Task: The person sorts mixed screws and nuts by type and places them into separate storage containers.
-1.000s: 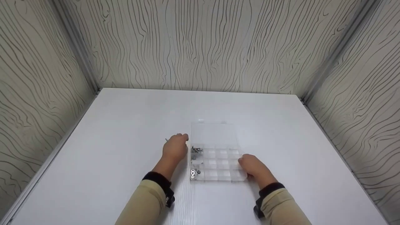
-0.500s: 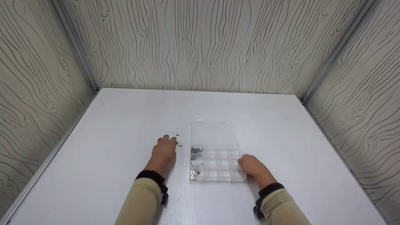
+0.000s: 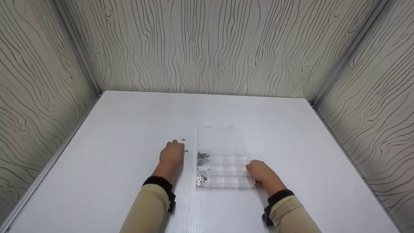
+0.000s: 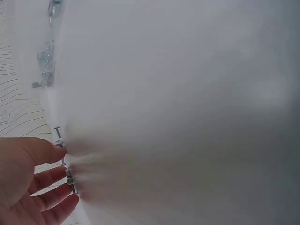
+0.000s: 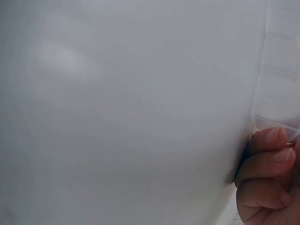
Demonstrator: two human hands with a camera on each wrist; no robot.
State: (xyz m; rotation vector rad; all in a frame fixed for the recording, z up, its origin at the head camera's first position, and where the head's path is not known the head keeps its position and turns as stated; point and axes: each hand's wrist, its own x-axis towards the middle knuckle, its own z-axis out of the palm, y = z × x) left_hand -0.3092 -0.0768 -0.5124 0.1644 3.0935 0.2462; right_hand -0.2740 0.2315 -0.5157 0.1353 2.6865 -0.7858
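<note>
My left hand [image 3: 172, 153] is low over the white table, left of a clear plastic compartment box [image 3: 230, 179]. Its thumb and fingers are spread slightly apart, fingertips right at several loose screws [image 4: 69, 180] in the left wrist view. Another screw [image 3: 183, 139] lies just beyond the fingers. My right hand [image 3: 262, 173] grips the box's right edge, fingers curled at its corner in the right wrist view. The box's lid [image 3: 220, 137] is folded back, away from me. Screws [image 3: 203, 156] fill the far-left compartment; nuts [image 3: 199, 180] sit in the near-left one.
The white tabletop [image 3: 129, 119] extends on all sides of the box. Patterned panels [image 3: 207, 45] enclose it at the back and both sides, joined by grey metal corner posts [image 3: 79, 48].
My left hand moved left from beside the box, uncovering loose screws, then shifted slightly right onto them. The right hand and the box have stayed in place.
</note>
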